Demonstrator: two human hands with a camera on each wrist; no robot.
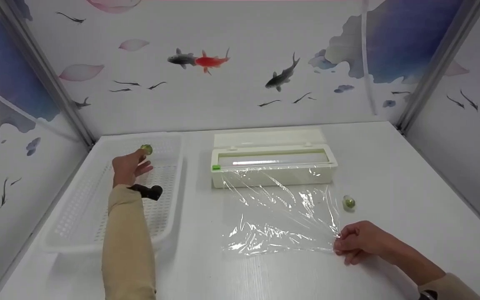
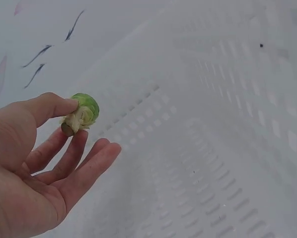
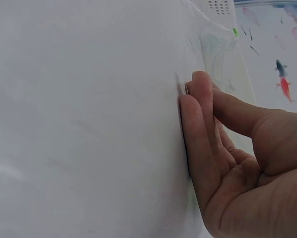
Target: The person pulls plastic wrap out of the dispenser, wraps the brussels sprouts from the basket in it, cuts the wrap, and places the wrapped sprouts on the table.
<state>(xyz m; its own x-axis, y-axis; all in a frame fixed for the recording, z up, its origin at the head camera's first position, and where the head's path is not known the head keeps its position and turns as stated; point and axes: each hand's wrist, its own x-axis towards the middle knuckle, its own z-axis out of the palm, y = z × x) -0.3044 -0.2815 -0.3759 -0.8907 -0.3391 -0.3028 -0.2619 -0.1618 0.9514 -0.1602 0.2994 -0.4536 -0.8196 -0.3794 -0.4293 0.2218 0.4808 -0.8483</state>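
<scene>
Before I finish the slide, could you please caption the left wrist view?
The left hand pinches a small cabbage-like green vegetable, with a white perforated basket behind it.

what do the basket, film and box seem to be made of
Basket: likely moulded plastic, white and satin, judging by its regular rows of slots. Film: seemingly thin clear plastic, glossy, shown by sharp glints and wrinkles. Box: probably hard cream plastic, smooth, from its crisp edges.

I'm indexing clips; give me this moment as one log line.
left hand: pinches Brussels sprout over white basket; right hand: pinches corner of cling film; dispenser box: lid open, film drawn out; second sprout: on table
</scene>
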